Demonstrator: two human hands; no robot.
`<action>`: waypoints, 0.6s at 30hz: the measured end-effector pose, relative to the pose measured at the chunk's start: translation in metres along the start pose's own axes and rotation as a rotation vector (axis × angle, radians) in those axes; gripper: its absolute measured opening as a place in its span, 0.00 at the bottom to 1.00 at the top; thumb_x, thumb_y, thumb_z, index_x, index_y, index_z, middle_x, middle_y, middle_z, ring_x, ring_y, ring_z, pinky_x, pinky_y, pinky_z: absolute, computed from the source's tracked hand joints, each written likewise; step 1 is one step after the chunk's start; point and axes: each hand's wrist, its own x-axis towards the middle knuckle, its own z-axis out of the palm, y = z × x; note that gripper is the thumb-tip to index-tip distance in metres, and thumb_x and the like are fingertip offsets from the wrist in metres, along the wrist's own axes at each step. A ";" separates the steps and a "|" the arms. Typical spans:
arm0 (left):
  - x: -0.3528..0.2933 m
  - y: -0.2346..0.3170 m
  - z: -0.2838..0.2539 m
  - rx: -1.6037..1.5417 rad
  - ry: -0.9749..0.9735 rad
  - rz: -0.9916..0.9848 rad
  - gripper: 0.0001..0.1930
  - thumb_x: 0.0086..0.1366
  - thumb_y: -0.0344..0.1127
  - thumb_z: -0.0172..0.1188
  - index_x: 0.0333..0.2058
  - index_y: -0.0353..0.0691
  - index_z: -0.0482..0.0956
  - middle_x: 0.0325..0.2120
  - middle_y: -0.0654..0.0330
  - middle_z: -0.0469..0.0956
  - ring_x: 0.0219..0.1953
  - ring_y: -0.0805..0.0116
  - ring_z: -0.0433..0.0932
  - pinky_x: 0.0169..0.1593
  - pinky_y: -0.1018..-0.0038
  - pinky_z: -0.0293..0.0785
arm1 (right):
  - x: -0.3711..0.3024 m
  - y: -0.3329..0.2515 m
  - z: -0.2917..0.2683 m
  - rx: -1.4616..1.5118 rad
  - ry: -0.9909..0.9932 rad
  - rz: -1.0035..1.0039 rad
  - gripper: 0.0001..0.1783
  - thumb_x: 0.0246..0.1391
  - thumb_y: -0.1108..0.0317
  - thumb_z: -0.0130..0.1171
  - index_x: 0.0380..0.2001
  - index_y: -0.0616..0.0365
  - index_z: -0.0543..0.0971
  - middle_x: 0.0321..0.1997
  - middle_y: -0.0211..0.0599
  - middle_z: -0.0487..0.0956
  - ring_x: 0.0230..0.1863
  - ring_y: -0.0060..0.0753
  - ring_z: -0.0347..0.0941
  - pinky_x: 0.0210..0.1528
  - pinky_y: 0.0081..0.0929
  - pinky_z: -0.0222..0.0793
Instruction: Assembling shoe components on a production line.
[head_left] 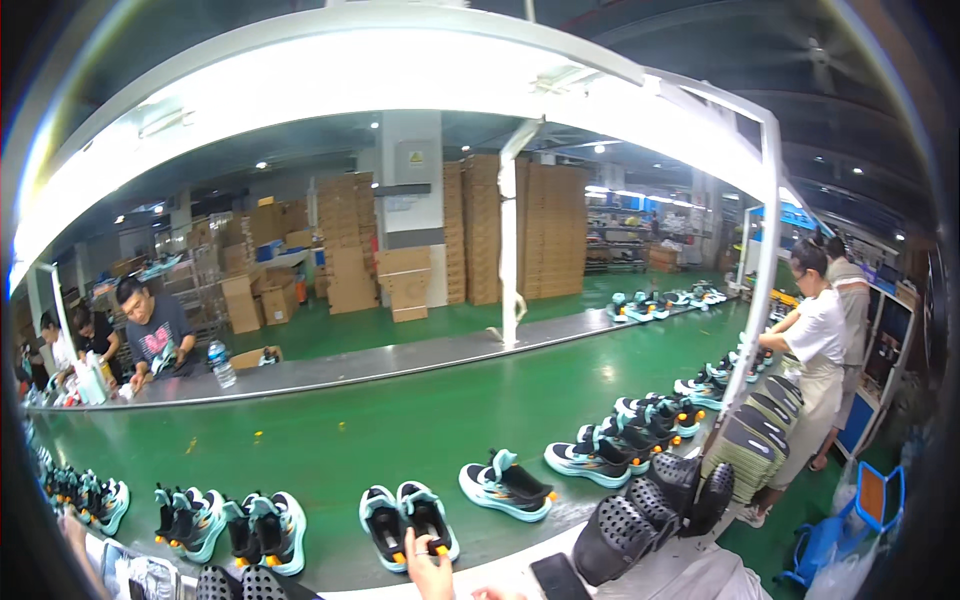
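Between six and seven o'clock, a pair of black-and-aqua sneakers (pixel 384 525) lay side by side on the green table (pixel 400 420), openings upward, with orange tabs at their near ends. The left hand (pixel 430 572) reached up to them from the lower edge, its fingers slightly apart at the near end of the right-side shoe; whether they were clamped on it I could not tell. The right hand (pixel 497 593) showed only a sliver at the bottom edge, just beside the left, and I could not tell its state. At six o'clock, a single sneaker (pixel 507 490) sat sideways near the pair, and a longer row of sneakers (pixel 650 425) ran off past four o'clock. More sneakers (pixel 275 528) stood toward seven and eight. At half past five, a dark phone (pixel 560 577) lay beside black perforated pieces (pixel 625 530) at five, while striped green-and-grey pads (pixel 755 445) were stacked at four. Near three o'clock, a co-worker (pixel 818 340) in a pale top leaned over the line; another person (pixel 158 325) worked toward nine, with a clear bottle (pixel 221 366) close by. Tall cardboard stacks (pixel 550 230) rose around one o'clock, and a bright overhead light (pixel 400 75) stretched across twelve.
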 end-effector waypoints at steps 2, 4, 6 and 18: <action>0.004 0.008 0.002 0.027 0.003 0.016 0.21 0.45 0.22 0.59 0.41 0.39 0.71 0.57 0.46 0.62 0.60 0.47 0.61 0.62 0.62 0.55 | -0.029 -0.017 -0.007 0.181 -0.028 0.104 0.14 0.60 0.63 0.47 0.38 0.60 0.77 0.18 0.27 0.70 0.19 0.20 0.64 0.20 0.23 0.61; 0.003 0.024 -0.005 0.111 0.040 0.081 0.21 0.45 0.23 0.60 0.42 0.38 0.70 0.57 0.48 0.61 0.62 0.47 0.56 0.63 0.60 0.52 | -0.045 0.020 0.000 0.228 -0.031 0.095 0.13 0.60 0.63 0.47 0.36 0.59 0.78 0.16 0.25 0.69 0.17 0.16 0.61 0.19 0.22 0.59; 0.003 0.032 -0.010 0.137 0.049 0.163 0.22 0.45 0.23 0.60 0.42 0.38 0.70 0.56 0.50 0.62 0.63 0.48 0.55 0.64 0.57 0.50 | -0.054 0.022 -0.004 0.109 -0.008 0.075 0.12 0.58 0.65 0.50 0.37 0.61 0.78 0.19 0.36 0.74 0.19 0.28 0.68 0.23 0.28 0.65; 0.004 0.033 -0.013 0.455 0.131 -0.003 0.22 0.42 0.30 0.65 0.39 0.40 0.71 0.56 0.54 0.62 0.66 0.49 0.47 0.66 0.42 0.32 | -0.058 0.001 -0.011 -0.062 -0.115 -0.004 0.13 0.54 0.65 0.52 0.38 0.61 0.78 0.34 0.52 0.78 0.35 0.51 0.75 0.38 0.38 0.70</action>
